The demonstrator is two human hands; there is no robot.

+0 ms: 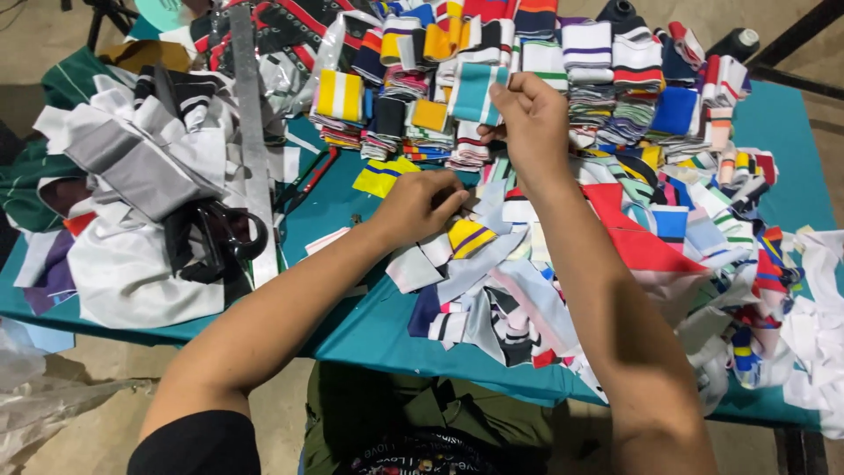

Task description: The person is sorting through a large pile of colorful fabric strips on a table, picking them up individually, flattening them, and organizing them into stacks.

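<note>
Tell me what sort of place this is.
Probably a garment or textile workshop: a teal-covered table heaped with striped fabric pieces, folded stacks, black scissors and a long metal ruler. The right hand lifts a teal-striped piece.

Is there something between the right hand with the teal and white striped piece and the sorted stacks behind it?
Nothing visible is in the way. The right hand holds the teal and white striped piece directly above the folded stacks. The left hand rests lower, on the loose scrap pile.
</note>
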